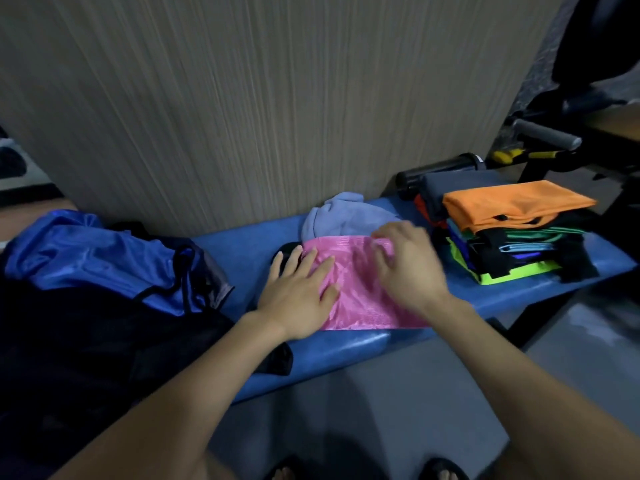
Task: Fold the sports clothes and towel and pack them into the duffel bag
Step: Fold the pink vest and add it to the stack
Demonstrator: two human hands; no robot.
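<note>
On the blue padded bench (346, 351) in front of me, my left hand (298, 299) lies flat with fingers spread, pressing the near left part of a pink mesh garment (360, 299). My right hand (408, 268), blurred, rests on the garment's far right edge with fingers loosely bent; I cannot tell whether it pinches the fabric. A grey-blue towel (343, 216) sits bunched just behind the pink piece. To the right stands a stack of folded clothes (512, 237), orange on top. At left, a blue drawstring bag (104, 258) lies on dark fabric.
</note>
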